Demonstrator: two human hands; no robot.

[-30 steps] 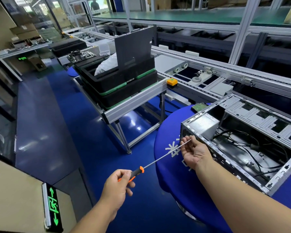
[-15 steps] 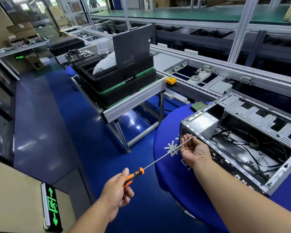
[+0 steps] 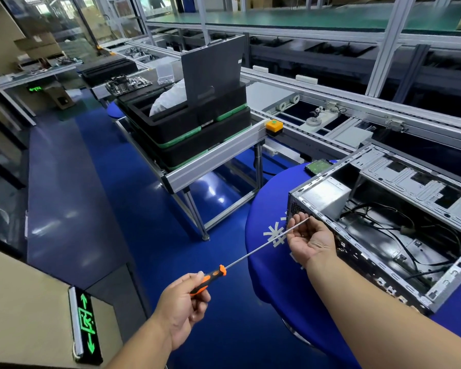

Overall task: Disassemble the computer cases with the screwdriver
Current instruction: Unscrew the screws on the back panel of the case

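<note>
My left hand (image 3: pixel 183 302) grip is wrapped round the orange-black handle of the long steel-shaft screwdriver (image 3: pixel 253 255). Shaft axis runs up-right to the open grey metal computer case (image 3: pixel 383 222) on the blue round worktop (image 3: pixel 266 209). Right hand (image 3: pixel 310 239), nearer the case's rear corner, cradles the shaft w/ a loose, half-open grip. Tip approx at that corner; can't see a screw.

the computer case (image 3: pixel 399 219) is bare silver-grey metal with black cables (image 3: pixel 399 235) inside. under it, the tablecloth (image 3: pixel 272 262) is royal blue with a white snowflake-like print (image 3: pixel 274 234) just left of the case. the screwdriver (image 3: pixel 240 258), left of the case, has an orange-and-black handle and a silver shaft. beyond the case, black trays (image 3: pixel 192 134) carry green edging, beside a yellow-orange button (image 3: pixel 274 125). the floor (image 3: pixel 91 187) is glossy dark blue.
</note>
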